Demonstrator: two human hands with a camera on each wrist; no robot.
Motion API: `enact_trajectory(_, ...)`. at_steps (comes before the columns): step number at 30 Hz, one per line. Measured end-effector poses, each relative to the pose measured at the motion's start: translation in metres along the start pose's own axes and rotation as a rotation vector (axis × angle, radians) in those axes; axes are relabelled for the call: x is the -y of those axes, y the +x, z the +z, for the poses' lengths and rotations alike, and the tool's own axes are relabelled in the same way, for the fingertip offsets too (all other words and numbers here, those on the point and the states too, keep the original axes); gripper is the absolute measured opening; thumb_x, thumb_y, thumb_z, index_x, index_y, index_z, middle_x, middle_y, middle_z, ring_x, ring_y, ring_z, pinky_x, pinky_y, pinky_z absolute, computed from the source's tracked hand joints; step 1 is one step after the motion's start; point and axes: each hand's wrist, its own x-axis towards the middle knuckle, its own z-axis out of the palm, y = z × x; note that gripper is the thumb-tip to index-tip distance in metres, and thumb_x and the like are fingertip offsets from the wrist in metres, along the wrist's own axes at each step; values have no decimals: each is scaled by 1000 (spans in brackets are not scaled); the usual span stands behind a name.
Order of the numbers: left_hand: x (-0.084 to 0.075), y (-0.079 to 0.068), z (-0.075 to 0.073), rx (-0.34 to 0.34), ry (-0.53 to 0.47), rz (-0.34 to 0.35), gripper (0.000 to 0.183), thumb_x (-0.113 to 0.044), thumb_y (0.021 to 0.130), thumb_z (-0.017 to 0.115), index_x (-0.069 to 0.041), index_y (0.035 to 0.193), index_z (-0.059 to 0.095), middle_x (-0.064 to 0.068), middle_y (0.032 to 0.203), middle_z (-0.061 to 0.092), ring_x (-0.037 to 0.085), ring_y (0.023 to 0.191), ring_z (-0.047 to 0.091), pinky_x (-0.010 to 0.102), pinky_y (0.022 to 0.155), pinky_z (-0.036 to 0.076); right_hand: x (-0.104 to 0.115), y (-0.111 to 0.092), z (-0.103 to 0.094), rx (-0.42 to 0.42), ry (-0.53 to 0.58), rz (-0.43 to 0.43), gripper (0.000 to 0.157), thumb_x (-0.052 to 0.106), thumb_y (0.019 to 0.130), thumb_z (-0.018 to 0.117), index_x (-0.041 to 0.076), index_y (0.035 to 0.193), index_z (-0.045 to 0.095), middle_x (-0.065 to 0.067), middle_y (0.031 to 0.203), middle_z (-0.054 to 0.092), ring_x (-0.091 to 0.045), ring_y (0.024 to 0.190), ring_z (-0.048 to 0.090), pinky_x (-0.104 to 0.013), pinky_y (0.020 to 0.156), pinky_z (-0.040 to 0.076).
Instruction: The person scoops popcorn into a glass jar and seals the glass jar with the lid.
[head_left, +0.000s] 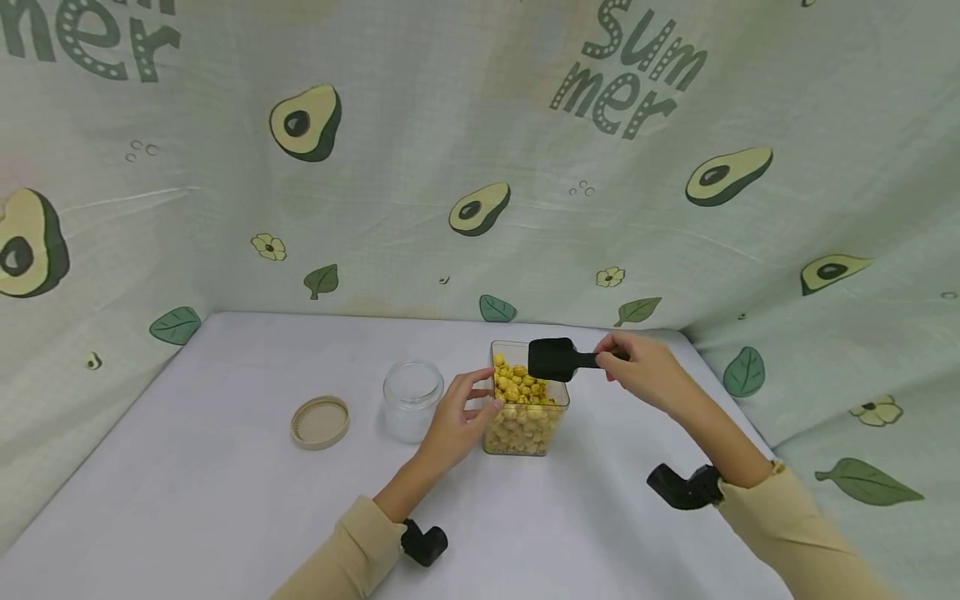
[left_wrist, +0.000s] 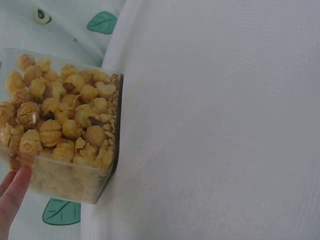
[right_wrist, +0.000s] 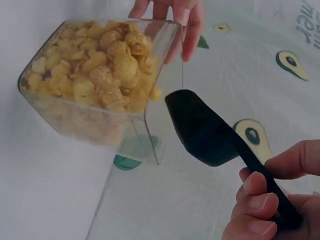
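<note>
Beige sleeves (head_left: 798,521) enter at the lower middle and lower right of the frame, with black angular devices (head_left: 425,544) at both wrists. Right-hand fingers (head_left: 612,357) pinch the handle of a black scoop (head_left: 553,360), whose blade hangs over the open top of a clear square container (head_left: 517,405), right of centre. Popcorn (head_left: 516,385) fills much of that container, which stands on the white table (head_left: 225,475). At its left side, the left hand (head_left: 453,421) has its fingers spread and slightly bent, the tips touching the wall near the rim. Just left of this hand stands a clear round jar (head_left: 411,408), open at the top; farther left lies a round beige lid (head_left: 320,422). Behind, an avocado-printed cloth (head_left: 397,267) fills the upper frame.
</note>
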Motion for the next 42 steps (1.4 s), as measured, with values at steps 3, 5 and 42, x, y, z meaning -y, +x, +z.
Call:
enact_trajectory(3, 0, 0, 0, -1, 2, -7, 47, -11, 93, 55, 0, 136, 40, 21, 133, 42, 39, 117, 51, 49, 91, 50, 10, 12, -5, 42, -97, -35, 18, 15, 88, 48, 4, 92, 61, -3, 70, 56, -16, 63, 47, -27, 55, 39)
enact_trajectory(5, 0, 0, 0, -3, 3, -9, 47, -11, 93, 55, 0, 136, 40, 22, 133, 42, 39, 117, 51, 50, 92, 50, 16, 19, -7, 77, -151, -52, 18, 17, 87, 49, 4, 88, 62, -2, 70, 56, -16, 62, 48, -27, 55, 39)
enact_trajectory(42, 39, 10, 8, -28, 14, 43, 47, -23, 92, 59, -12, 135, 44, 9, 132, 46, 27, 113, 55, 39, 88, 54, 42, 72, 4, 522, -346, -158, 17, 14, 89, 49, 8, 74, 54, 3, 59, 42, -10, 51, 38, -22, 51, 36)
